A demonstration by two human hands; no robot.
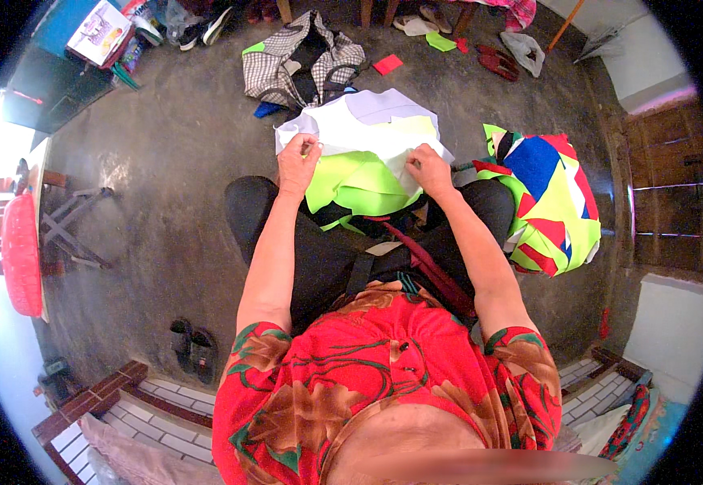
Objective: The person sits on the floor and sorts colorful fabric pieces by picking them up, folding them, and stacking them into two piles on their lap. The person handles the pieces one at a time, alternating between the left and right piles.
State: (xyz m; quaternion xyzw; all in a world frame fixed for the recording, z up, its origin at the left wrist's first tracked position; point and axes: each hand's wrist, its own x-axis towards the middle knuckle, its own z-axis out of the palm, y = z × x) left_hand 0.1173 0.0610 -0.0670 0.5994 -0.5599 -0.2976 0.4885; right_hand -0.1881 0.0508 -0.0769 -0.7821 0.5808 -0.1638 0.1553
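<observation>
Apparently, work was midway — left hand (296,166) and right hand (431,170) pinched the spread white cloth (359,131), heaped fabric scraps (568,212) lying untouched.

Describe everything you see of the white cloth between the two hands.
The white cloth looks like thin, smooth fabric with an irregular outline. Its far part looks greyish-lilac, and a pale yellow patch shows toward its right; whether these are separate layers is unclear. It lies spread beyond the person's lap, with neon-green fabric at its near edge. The left hand pinches its left side; the right hand is at its right, grip unclear.
</observation>
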